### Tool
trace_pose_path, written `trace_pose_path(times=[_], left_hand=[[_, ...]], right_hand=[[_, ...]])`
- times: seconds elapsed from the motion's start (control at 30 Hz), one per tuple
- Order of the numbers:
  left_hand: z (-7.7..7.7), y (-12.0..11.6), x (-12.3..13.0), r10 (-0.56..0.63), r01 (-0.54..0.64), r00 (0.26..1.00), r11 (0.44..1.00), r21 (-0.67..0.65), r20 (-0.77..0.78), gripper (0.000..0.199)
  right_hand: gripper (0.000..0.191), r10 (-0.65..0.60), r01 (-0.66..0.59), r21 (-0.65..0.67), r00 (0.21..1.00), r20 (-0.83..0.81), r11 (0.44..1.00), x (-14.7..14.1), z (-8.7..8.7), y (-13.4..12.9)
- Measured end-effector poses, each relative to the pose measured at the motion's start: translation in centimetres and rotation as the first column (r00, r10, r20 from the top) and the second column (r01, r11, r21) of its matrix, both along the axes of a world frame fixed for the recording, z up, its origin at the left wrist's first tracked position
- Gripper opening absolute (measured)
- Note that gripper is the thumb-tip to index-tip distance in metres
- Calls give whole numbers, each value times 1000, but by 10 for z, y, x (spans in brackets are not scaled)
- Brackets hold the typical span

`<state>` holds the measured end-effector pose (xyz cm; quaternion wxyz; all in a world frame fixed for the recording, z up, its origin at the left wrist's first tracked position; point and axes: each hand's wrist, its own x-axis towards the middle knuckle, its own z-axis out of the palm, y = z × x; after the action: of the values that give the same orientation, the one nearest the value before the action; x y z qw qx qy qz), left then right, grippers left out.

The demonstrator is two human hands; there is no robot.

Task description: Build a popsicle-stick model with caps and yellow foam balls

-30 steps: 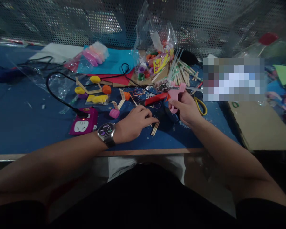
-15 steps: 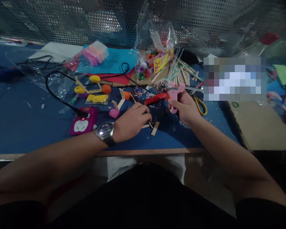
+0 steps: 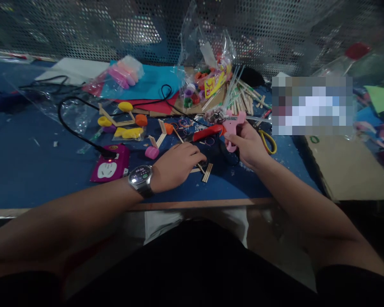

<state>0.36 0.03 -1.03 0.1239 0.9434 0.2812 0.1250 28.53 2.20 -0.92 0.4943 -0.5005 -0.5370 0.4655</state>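
Our right grip [image 3: 251, 147] is clamped on the pink glue gun [image 3: 232, 130], at two o'clock from our left grip [image 3: 176, 166]. The left fingers curl down by a thin stick [image 3: 201, 168]; we cannot tell whether they pinch it. The row of sticks [image 3: 207, 173] lies on the tabletop [image 3: 166, 194] at their five o'clock. We do best pressing lightly, keeping skin off the nozzle and minding the red handle [image 3: 208, 133] at the gun's nine o'clock.
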Motion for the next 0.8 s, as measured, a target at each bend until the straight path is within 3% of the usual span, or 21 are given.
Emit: trace_pose_path(times=[0.3, 0.57, 0.8], left_hand=[[1, -2, 2, -41, 42, 998, 999, -3, 52, 49], [-3, -8, 5, -92, 96, 986, 995, -23, 137, 49], [-4, -10, 5, -156, 153, 972, 988, 29, 174, 53]], right_hand=[[60, -18, 19, 7, 998, -63, 1000, -2, 4, -3], [56, -38, 25, -112, 993, -109, 993, -5, 5, 1], [42, 137, -132, -225, 991, 6, 965, -11, 6, 14]])
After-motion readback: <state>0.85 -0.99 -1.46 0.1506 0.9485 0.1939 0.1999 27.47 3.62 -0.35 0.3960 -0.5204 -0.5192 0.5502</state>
